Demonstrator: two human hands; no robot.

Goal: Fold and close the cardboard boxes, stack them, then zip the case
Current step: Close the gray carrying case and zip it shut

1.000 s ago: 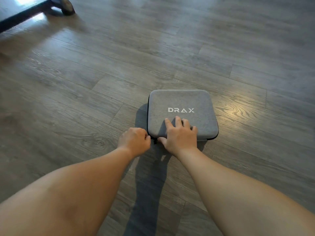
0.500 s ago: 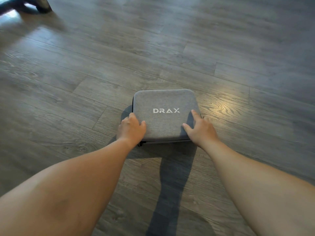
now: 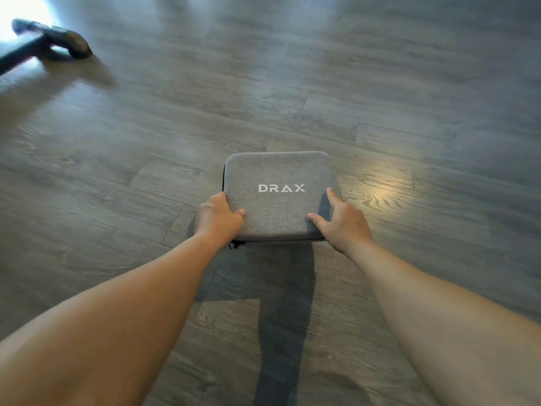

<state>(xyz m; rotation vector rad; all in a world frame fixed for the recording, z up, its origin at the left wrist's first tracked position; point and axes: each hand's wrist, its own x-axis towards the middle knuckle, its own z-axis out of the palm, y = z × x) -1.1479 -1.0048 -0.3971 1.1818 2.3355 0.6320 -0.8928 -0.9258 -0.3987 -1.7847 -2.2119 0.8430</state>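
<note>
The grey fabric-covered zip case (image 3: pixel 278 197), rounded at the corners and printed DRAX, lies flat and closed on the grey wood-plank floor (image 3: pixel 409 112). The left hand (image 3: pixel 218 219) grips its near left corner, thumb on the lid and fingers curled over the side. The right hand (image 3: pixel 341 219) holds the near right corner, thumb and forefinger spread on the lid; its other fingers are probably wrapped round the edge, though hidden. Half a second earlier both hands held likewise. A black furniture foot (image 3: pixel 63 42) stands far left.
</note>
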